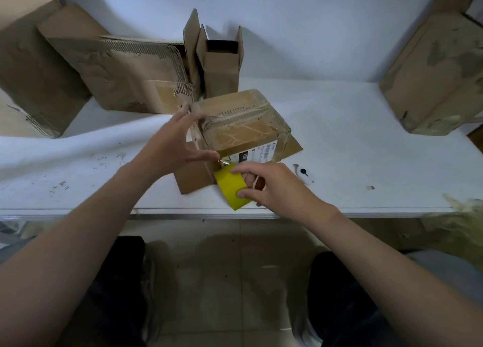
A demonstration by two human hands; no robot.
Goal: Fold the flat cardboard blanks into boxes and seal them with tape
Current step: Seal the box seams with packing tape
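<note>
A white worktop (366,137) is running along a pale wall (313,33), with a tiled floor (235,268) showing below its front edge. Worn cartons (125,77) are leaning at the back left corner, another carton (433,72) is lying toward the back right, and an open box (222,69) is standing upright at the back. The taped box (243,122) is sitting mid-worktop near the front edge on a flat blank (190,179). The left hand (172,143) is spreading wide against the box's left end. The right hand (271,187) is pinching a yellow tape dispenser (230,187) at the box's front corner. A small white object (304,175) is lying just right of them.
</note>
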